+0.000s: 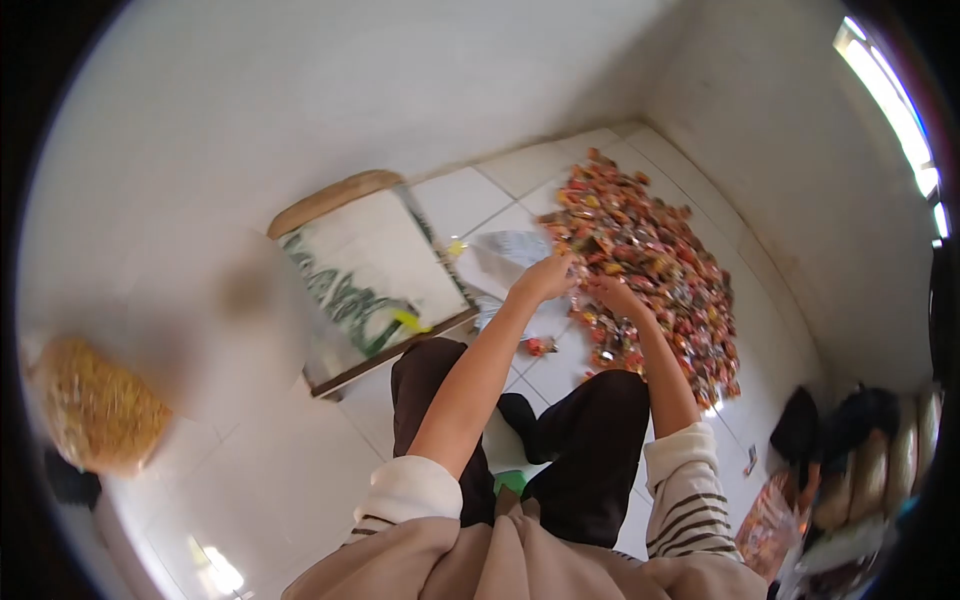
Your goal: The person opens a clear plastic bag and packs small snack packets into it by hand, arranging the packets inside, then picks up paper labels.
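A large heap of small wrapped packets point(650, 270), red, orange and brown with shiny wrapping, lies on the tiled floor in front of me. My left hand point(550, 276) is at the heap's left edge, with its fingers curled closed. Close beside it, my right hand point(612, 294) points toward the left one, its fingers also drawn together. Something small and shiny shows between the two hands, too unclear to name. Pale plastic bags point(505, 258) lie just left of my left hand. One loose red packet point(540, 346) is on the tiles below the hands.
A low wooden-framed table point(375, 265) with a white, green-patterned top stands to the left, a yellow-green item point(411, 321) on it. A clear bag of yellowish pieces point(100, 405) is at far left. Filled bags point(868, 480) stand at lower right. Walls border the heap.
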{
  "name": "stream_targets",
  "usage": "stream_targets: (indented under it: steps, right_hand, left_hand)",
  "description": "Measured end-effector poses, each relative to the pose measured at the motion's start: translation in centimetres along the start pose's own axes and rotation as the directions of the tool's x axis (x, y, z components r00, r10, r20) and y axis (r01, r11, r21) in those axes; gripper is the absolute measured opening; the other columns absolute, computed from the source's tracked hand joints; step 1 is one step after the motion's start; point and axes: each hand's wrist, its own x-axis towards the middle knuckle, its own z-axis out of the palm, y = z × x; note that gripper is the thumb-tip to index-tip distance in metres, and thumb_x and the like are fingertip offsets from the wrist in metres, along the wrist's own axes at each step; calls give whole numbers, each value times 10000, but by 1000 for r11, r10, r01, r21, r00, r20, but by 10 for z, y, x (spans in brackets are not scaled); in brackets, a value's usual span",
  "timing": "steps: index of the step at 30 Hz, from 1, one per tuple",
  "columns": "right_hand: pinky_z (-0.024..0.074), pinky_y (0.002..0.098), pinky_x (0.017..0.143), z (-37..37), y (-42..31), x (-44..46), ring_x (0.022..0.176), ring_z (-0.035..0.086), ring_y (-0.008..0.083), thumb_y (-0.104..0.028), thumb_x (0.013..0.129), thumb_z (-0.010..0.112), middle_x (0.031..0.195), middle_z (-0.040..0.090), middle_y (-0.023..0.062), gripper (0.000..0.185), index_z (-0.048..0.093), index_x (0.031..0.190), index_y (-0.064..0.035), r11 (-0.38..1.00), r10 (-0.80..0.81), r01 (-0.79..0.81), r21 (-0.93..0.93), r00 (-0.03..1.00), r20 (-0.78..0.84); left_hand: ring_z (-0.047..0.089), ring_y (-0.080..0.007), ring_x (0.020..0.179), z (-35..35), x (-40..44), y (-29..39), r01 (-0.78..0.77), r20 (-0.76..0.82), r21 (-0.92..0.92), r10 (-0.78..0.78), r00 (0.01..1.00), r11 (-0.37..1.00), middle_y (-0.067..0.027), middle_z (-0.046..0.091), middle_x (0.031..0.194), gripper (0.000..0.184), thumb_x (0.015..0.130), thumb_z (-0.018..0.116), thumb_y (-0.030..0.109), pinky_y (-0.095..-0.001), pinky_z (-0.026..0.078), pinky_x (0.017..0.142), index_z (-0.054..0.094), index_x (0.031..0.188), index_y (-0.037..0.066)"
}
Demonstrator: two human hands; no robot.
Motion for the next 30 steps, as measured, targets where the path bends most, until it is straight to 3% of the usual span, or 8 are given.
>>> stream_targets:
  steps: [2,4,11,14,16,19,25,30]
  right_hand:
    - [467,296,669,-3,45,-33,787,578,164,-222,870,538,877,620,79,282,565,1072,-27,988,-121,121,-96,993,0]
    - [475,294,646,8,69,-68,780,590,158,-221,868,543,901,626,87,270,587,1050,-27,931,324,-299,212,941,-95]
    - [485,327,701,83,156,-105,840,619,211,-184,825,573,895,642,124,261,602,1029,-25,887,449,-418,196,880,-154]
    - [448,363,804,116,167,-91,930,573,272,-132,787,584,988,602,146,284,581,1053,-32,869,488,-461,182,859,-154]
    - [388,394,891,123,159,-76,1069,465,312,-102,757,589,1175,498,146,398,512,1144,-51,929,172,-317,-193,828,-533]
    - [322,414,954,128,170,-45,1155,356,323,-85,733,589,1275,399,125,523,429,1231,-72,932,66,-258,-254,811,-581]
    - [319,414,911,142,178,13,1073,419,296,-179,762,558,1186,478,81,506,430,1246,-102,778,138,-494,-387,736,-662]
    - [315,398,858,133,188,25,1012,443,258,-187,774,560,1089,548,80,434,495,1198,-121,797,258,-523,-301,746,-613]
  left_hand:
    - [528,-323,1034,39,18,0,6,106,-50,-1,994,999,-189,554,1105,480,767,622,291,-400,436,849,480,1160,55]
    - [538,-321,1018,72,24,0,-16,166,-71,28,986,997,-180,575,1071,433,769,618,283,-399,438,848,515,1122,53]
    - [542,-315,997,175,22,-42,1,387,-60,22,922,998,-177,583,1028,382,787,600,218,-373,428,858,521,1122,51]
    - [487,-326,1061,207,2,-62,96,327,-24,-83,941,995,-163,535,1087,351,791,582,143,-379,397,903,515,1126,64]
    - [415,-331,1132,230,3,-75,44,147,-78,-32,989,996,-141,434,1208,404,763,570,77,-412,379,936,480,1156,76]
    - [379,-352,1151,252,22,-81,-45,17,-110,47,999,993,-173,370,1242,476,750,577,38,-424,353,961,415,1198,49]
    - [347,-391,1147,298,86,-88,51,-228,-60,-63,971,997,-240,328,1220,535,760,579,44,-449,305,974,342,1239,9]
    - [365,-377,1124,308,101,-93,232,-191,-131,-254,948,964,-225,361,1193,563,742,592,24,-434,312,963,341,1247,18]
